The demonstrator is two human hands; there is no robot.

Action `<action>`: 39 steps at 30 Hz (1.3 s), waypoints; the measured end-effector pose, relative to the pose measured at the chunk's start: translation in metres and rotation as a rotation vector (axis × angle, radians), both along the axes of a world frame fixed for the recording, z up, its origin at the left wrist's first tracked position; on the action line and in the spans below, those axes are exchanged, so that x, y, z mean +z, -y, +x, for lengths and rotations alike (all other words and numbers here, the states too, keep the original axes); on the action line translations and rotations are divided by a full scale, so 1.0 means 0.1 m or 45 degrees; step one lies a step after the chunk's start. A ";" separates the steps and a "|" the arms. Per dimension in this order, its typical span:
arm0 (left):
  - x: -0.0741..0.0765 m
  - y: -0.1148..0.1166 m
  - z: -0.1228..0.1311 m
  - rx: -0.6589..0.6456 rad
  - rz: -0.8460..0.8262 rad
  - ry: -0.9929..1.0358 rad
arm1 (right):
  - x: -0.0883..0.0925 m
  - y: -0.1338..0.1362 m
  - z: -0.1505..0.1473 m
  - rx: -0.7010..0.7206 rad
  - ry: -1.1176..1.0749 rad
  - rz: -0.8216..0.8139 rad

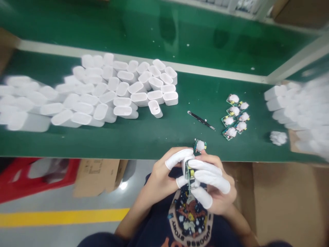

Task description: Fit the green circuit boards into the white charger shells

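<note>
My left hand and my right hand are together over the front edge of the green bench mat, with white finger cots on several fingers. Between them they grip a narrow green circuit board with a yellow component on it. Just past my right fingertips lies a small green board with a white dome. Black tweezers lie farther out on the mat. Several similar domed boards are grouped to the right of the tweezers.
A large heap of white plastic casings covers the mat's left side, and another blurred heap sits at the right. A white tuft lies nearby. Below the bench are a cardboard box and a red crate.
</note>
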State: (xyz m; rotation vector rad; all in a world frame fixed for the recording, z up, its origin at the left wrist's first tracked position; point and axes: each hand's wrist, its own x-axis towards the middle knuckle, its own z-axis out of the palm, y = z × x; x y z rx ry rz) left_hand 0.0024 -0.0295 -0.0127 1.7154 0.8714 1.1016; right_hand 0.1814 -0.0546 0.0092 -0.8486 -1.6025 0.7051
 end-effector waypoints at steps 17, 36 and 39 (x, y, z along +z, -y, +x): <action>-0.02 -0.03 -0.07 -0.040 -0.127 0.023 | 0.04 0.04 0.09 -0.019 0.051 -0.088; -0.03 -0.04 -0.03 -0.014 -0.019 -0.007 | 0.03 -0.08 -0.02 -0.075 0.149 0.001; -0.03 -0.05 -0.01 0.005 0.000 -0.029 | 0.00 -0.06 -0.03 -0.055 0.103 -0.088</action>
